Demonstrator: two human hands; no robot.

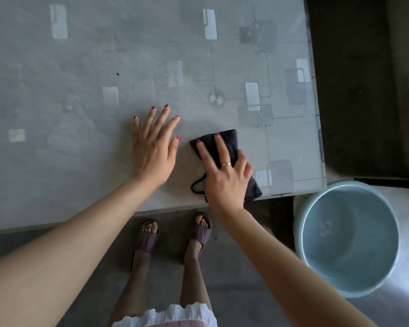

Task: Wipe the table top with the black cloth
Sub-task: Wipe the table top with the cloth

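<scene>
The table top [80, 67] is a grey glossy surface with pale reflections, filling the upper left of the head view. A folded black cloth [230, 142] lies on it near the front edge, with a loop of cord trailing at its left side. My right hand [224, 175] presses flat on the cloth, fingers spread over it. My left hand [154, 147] rests palm down on the bare table just left of the cloth, fingers apart, holding nothing.
A light blue bucket [347, 237] stands on the floor to the right, just past the table's front right corner. Dark floor lies beyond the table's right edge. My sandalled feet [175, 234] are below the front edge.
</scene>
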